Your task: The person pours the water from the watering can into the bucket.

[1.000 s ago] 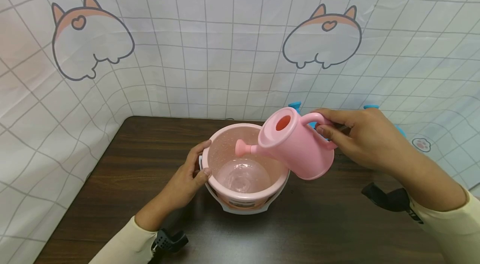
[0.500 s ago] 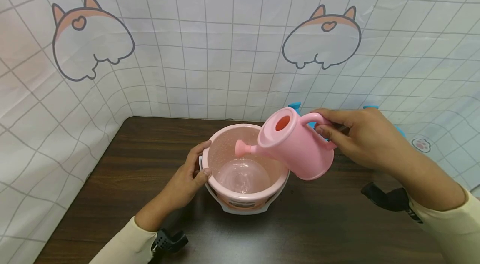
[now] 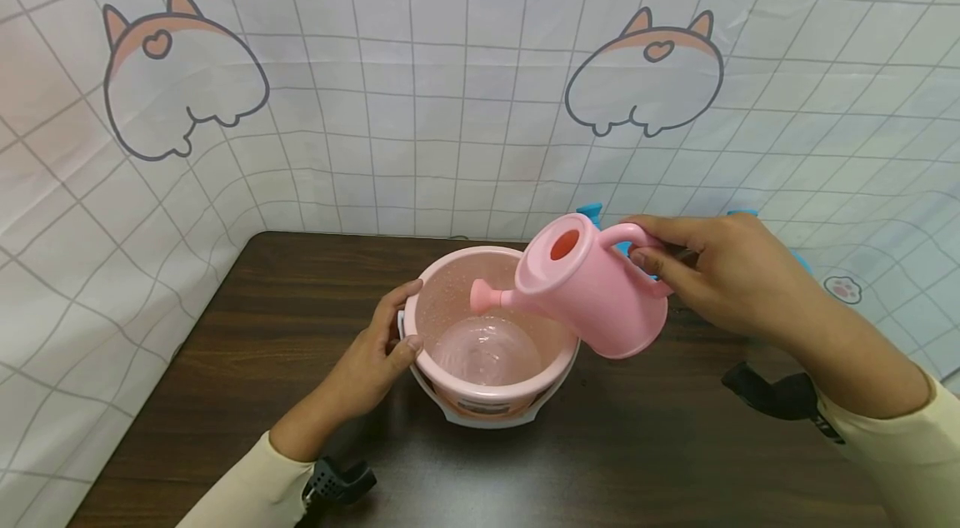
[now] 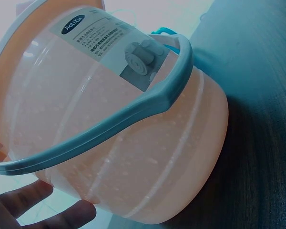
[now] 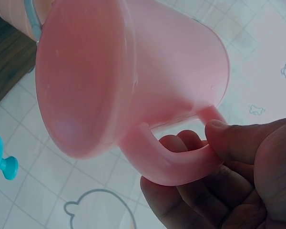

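Currently, head view: pink watering can (image 3: 600, 320) held up over the right side of the pale pink bucket (image 3: 483, 391), tilted, rose (image 3: 486, 297) aimed into the bucket's mouth. Shallow water (image 3: 487, 349) at the bottom, apparently rippling; cannot make out a clear stream. Right hand (image 3: 720, 274) wrapped around the can's handle. Left hand (image 3: 375, 353) gripping the bucket at the left rim, thumb and forefinger at the lip. Likely trouble: splashing over the wall from too sharp a tip, or dripping on the dark table (image 3: 300, 328) from drawing the rose back past the rim. Possible knock too, with can body and right rim so near; cannot tell touching from apart. Seemingly good room leftward and toward the near side; tighter behind, with table edge and gridded backdrop (image 3: 420, 112) just beyond, blue items (image 3: 590, 213) partly hidden behind the can.

Left wrist view: bucket's handle (image 4: 133, 114) hanging low across the outer wall, fingertips (image 4: 71, 214) against that wall. Possible tug on the bucket from catching a wrist in that loop.

Right wrist view: thumb and fingers clasping the can's curved handle (image 5: 174, 167). Possible roll of the can from a slackened grasp. Teal item at the left edge, worth avoiding when lowering.
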Available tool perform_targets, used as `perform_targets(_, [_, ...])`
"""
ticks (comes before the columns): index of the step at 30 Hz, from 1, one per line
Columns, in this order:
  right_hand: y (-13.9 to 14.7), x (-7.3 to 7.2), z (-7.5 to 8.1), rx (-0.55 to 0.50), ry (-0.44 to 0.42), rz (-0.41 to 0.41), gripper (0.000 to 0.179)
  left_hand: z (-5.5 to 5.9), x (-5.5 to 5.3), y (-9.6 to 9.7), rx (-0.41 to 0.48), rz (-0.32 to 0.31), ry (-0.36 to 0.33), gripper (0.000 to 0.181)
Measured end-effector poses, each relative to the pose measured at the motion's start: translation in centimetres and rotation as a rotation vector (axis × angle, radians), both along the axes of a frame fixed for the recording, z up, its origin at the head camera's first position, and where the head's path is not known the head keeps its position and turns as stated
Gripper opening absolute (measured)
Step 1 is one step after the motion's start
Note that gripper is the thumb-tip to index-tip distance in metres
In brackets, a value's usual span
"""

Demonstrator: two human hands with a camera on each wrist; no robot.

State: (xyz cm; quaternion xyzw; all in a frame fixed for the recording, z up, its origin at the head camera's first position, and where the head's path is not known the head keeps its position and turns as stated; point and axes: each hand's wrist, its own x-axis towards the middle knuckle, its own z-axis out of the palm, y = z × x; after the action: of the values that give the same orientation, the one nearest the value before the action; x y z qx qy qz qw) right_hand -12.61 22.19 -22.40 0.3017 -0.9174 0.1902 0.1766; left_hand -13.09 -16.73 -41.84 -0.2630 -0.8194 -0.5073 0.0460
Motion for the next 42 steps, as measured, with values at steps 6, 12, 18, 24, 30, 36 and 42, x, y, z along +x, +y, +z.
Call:
perform_targets(6, [-0.08,0.01,0.04,-0.001,-0.009,0.001,0.032,-0.02,-0.03,-0.02,-0.005,0.005,0.007,0.067])
perform_targets(12, [-0.15,-0.1,-0.03,-0.01,-0.001,-0.003,0.032,-0.01,0.03,-0.03,0.004,-0.001,0.0,0.066])
perform_targets(18, [-0.16,-0.15,-0.05,-0.013,-0.002,-0.006,0.032,-0.02,0.04,0.0,0.016,-0.008,-0.008,0.066])
perform_targets(24, [-0.21,-0.25,-0.09,-0.011,-0.002,-0.003,0.033,0.0,0.05,0.01,0.007,-0.002,-0.002,0.067])
perform_targets(30, [-0.27,-0.23,0.02,-0.012,-0.008,-0.004,0.032,0.07,0.1,0.02,0.006,0.0,-0.002,0.067])
perform_targets(36, [-0.37,-0.27,0.09,-0.003,0.006,0.012,0.031,0.07,0.07,0.02,0.0,0.006,0.002,0.066])
perform_targets(42, [-0.4,-0.33,0.18,0.001,-0.005,0.014,0.031,0.12,0.15,0.0,0.0,0.004,0.002,0.067])
